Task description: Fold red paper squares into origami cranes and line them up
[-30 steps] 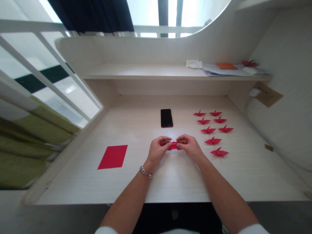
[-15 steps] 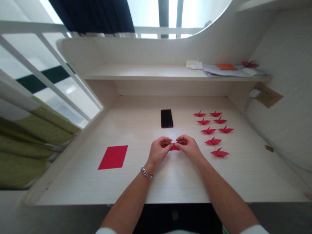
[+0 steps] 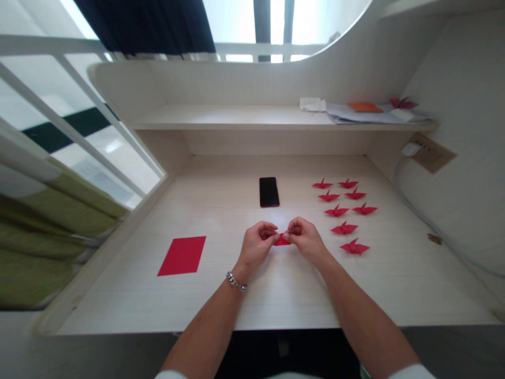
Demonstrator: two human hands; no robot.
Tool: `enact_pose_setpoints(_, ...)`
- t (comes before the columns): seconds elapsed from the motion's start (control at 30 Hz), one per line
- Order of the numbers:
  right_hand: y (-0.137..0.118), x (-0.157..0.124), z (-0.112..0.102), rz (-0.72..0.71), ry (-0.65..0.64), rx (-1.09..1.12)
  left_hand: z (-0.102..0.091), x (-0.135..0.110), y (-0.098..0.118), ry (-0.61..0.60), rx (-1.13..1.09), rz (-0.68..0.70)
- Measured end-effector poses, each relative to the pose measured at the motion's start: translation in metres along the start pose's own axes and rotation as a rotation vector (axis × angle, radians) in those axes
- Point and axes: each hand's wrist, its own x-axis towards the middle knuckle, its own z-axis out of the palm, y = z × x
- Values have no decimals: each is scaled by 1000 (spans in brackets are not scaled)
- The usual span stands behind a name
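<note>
Between my two hands is a small folded piece of red paper, just above or on the desk. My left hand pinches its left side between thumb and fingers; a silver chain bracelet circles that wrist. On the other side, my right hand grips the paper's right edge in a similar pinch. The fingertips cover the upper part of the folds. To the right stand several red paper cranes in two columns. A flat stack or sheet of red paper lies to the left.
A black phone lies beyond my hands. Papers and an orange piece rest on the shelf at the back. A cable runs down the right wall from a socket plate.
Both hands keep their pinch on the red paper, and slightly more of it shows between them. The whole view has shifted a little; the desk items stay in place.
</note>
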Motion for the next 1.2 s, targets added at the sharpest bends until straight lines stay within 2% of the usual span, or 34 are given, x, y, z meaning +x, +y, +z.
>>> enact_pose_setpoints(0.17,1,1,-4,-19,-50,-96,1,1,0,-6,-29,-37)
enact_pose_setpoints(0.23,0,1,-5,-77,18,-173,1,2,-1,25,-30,-28)
enact_pose_setpoints(0.37,-2,-1,-3,-254,299,-415,-1,3,-1,206,56,60)
enact_pose_setpoints(0.4,-2,-2,-1,-270,318,-441,0,2,0,248,85,87)
enact_pose_setpoints(0.47,1,-2,4,-226,236,-376,2,-1,2,284,135,134)
enact_pose_setpoints(0.5,3,-1,7,-166,168,-300,4,-3,4,277,159,151)
enact_pose_setpoints(0.57,7,2,12,-33,71,-70,8,-7,9,187,202,171)
enact_pose_setpoints(0.67,10,5,15,40,85,110,11,-10,13,78,259,178)
enact_pose_setpoints(0.87,4,4,8,90,162,90,9,-10,11,-82,238,142)
enact_pose_setpoints(1.0,4,5,4,107,171,86,8,-8,9,-118,239,150)
enact_pose_setpoints(1.07,4,6,3,113,177,59,5,-6,10,-41,260,164)
enact_pose_setpoints(1.17,2,5,2,116,141,15,-1,-3,10,166,322,178)
enact_pose_setpoints(1.2,1,4,2,107,116,5,-3,-2,10,183,328,171)
